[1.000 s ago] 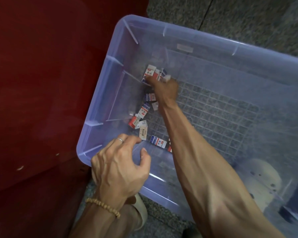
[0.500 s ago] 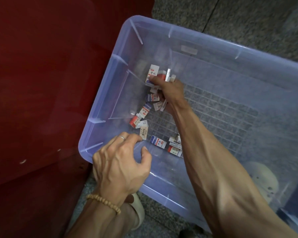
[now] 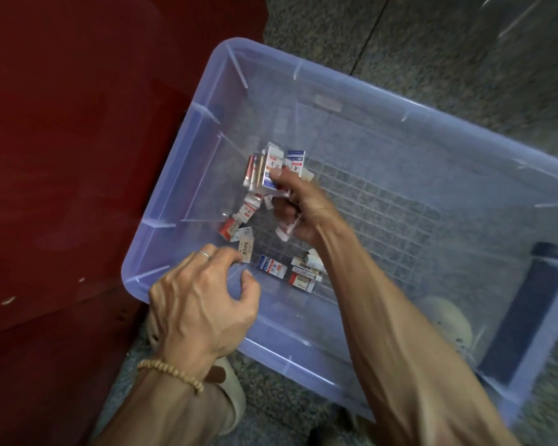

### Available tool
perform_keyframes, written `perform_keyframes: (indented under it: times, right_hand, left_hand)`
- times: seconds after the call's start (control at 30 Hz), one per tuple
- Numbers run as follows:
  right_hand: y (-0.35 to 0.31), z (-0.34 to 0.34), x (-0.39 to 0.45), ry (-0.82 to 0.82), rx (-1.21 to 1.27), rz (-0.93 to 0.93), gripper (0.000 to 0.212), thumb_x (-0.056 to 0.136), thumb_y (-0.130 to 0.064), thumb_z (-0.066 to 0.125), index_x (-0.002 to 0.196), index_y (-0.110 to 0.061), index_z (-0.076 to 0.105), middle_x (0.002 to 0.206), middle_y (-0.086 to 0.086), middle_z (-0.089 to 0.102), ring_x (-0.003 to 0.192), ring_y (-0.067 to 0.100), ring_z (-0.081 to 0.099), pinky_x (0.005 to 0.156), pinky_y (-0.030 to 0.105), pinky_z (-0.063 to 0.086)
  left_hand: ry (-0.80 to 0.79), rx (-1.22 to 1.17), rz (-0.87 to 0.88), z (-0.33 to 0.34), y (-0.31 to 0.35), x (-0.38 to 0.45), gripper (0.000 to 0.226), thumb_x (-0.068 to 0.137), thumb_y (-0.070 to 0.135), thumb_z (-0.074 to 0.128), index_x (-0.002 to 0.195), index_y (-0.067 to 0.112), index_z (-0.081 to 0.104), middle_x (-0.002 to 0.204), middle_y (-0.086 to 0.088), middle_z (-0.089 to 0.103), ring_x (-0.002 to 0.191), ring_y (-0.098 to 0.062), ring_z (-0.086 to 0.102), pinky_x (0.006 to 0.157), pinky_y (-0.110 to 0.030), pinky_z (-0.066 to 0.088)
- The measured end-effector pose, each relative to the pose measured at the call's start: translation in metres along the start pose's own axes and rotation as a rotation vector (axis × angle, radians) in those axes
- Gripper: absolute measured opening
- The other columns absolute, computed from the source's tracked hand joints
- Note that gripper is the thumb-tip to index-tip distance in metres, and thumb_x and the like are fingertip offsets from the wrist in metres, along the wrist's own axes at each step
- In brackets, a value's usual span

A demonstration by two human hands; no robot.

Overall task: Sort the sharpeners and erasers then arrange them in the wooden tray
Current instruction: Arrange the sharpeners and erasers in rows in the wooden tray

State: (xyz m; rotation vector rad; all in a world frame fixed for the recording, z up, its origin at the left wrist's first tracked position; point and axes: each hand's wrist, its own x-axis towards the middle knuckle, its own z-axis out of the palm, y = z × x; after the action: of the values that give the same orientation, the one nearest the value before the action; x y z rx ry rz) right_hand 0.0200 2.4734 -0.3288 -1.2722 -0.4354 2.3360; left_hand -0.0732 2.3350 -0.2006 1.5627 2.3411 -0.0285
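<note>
Right hand (image 3: 298,204) clutches a fistful of erasers (image 3: 273,170), probably batching trips; left hand (image 3: 203,300) hovers loosely curled, holding nothing, just beside the bin (image 3: 400,101) rim.

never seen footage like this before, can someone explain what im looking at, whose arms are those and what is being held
There is no machine here. A person wears a camera on the head, so the one view looks forward and down at their own two bare arms.

They reach into a clear plastic bin standing on a speckled floor, beside a dark red surface.

The right hand grips a bunch of small wrapped erasers, lifted above the bin's gridded bottom. More loose erasers lie scattered on that bottom.

The left hand, with a ring and a beaded bracelet, hovers at the bin's near corner, fingers curled, holding nothing that I can see.

No wooden tray shows in this picture.
</note>
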Motion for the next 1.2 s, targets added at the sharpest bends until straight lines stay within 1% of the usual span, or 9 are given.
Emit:
perform_keyframes:
  times: [0.17,0.27,0.4,0.53,0.6,0.73,0.93,1.07,1.2]
  right_hand:
    - [-0.015,0.002,-0.059,-0.068,-0.025,0.069,0.020,0.076,-0.019,0.073,0.072,-0.015,0.053,0.050,-0.007,0.049,0.036,0.003,0.032,0.042,0.021,0.017]
    - [-0.021,0.006,-0.094,-0.102,-0.037,0.026,0.020,0.070,-0.019,0.072,0.078,-0.015,0.054,0.055,-0.006,0.053,0.038,0.003,0.034,0.043,0.022,0.016]
    - [-0.024,0.012,-0.132,-0.131,-0.070,-0.004,0.019,0.060,-0.020,0.079,0.071,-0.020,0.063,0.058,-0.004,0.054,0.043,0.005,0.035,0.040,0.019,0.021]
    - [-0.029,0.022,-0.160,-0.150,-0.150,-0.045,0.017,0.061,-0.025,0.079,0.075,-0.020,0.071,0.062,-0.003,0.053,0.049,0.007,0.036,0.044,0.021,0.023]
    - [-0.036,0.029,-0.173,-0.161,-0.194,-0.080,0.026,0.059,-0.032,0.080,0.080,-0.020,0.071,0.061,-0.002,0.050,0.047,0.006,0.034,0.043,0.020,0.022]
    - [-0.055,0.048,-0.200,-0.228,-0.265,-0.147,0.014,0.078,-0.028,0.074,0.077,-0.018,0.064,0.051,-0.005,0.042,0.037,0.005,0.027,0.037,0.020,0.016]
    - [-0.069,0.074,-0.244,-0.263,-0.288,-0.219,0.020,0.085,-0.031,0.071,0.079,-0.014,0.063,0.051,-0.001,0.041,0.038,0.006,0.031,0.037,0.019,0.023]
    - [-0.075,0.087,-0.269,-0.235,-0.253,-0.244,0.024,0.085,-0.030,0.073,0.097,-0.011,0.066,0.062,0.006,0.040,0.041,0.008,0.032,0.037,0.019,0.025]
    - [-0.084,0.100,-0.289,-0.259,-0.244,-0.308,0.015,0.082,-0.031,0.068,0.088,-0.018,0.072,0.060,0.005,0.039,0.044,0.011,0.030,0.037,0.021,0.024]
  left_hand:
    - [0.039,-0.060,0.032,-0.001,-0.001,-0.001,0.035,0.079,0.045,0.049,0.097,0.022,0.068,0.086,0.003,0.065,0.073,-0.027,0.066,0.057,-0.030,0.038]
    - [0.021,-0.144,0.010,-0.005,0.002,-0.002,0.043,0.088,0.051,0.041,0.117,0.025,0.059,0.107,0.003,0.064,0.084,-0.025,0.067,0.063,-0.034,0.046]
    - [0.053,-0.727,-0.147,-0.029,0.014,0.001,0.045,0.091,0.053,0.043,0.129,0.030,0.051,0.111,0.013,0.058,0.094,-0.002,0.062,0.079,-0.031,0.052]
    - [-0.094,-1.041,-0.080,-0.067,0.023,-0.001,0.046,0.077,0.054,0.070,0.119,0.047,0.053,0.104,0.010,0.062,0.082,-0.005,0.068,0.062,-0.023,0.055]
    - [-0.159,-1.034,-0.027,-0.083,0.025,-0.007,0.043,0.077,0.041,0.079,0.115,0.047,0.059,0.113,0.001,0.059,0.079,-0.004,0.068,0.058,-0.020,0.053]
    - [-0.129,-1.107,-0.026,-0.115,0.031,-0.020,0.028,0.084,0.011,0.071,0.107,0.026,0.065,0.109,0.000,0.061,0.069,-0.006,0.069,0.052,-0.020,0.051]
    - [-0.036,-1.165,-0.018,-0.149,0.039,-0.040,0.041,0.060,0.033,0.079,0.096,0.021,0.063,0.089,-0.005,0.067,0.069,-0.014,0.067,0.053,-0.020,0.048]
    - [-0.017,-1.270,-0.054,-0.166,0.043,-0.054,0.056,0.059,0.030,0.081,0.111,0.016,0.066,0.093,-0.005,0.070,0.071,-0.008,0.067,0.055,-0.016,0.048]
    - [-0.010,-1.353,-0.031,-0.183,0.046,-0.067,0.040,0.065,0.029,0.079,0.102,0.015,0.073,0.095,-0.013,0.074,0.080,-0.021,0.070,0.067,-0.032,0.058]
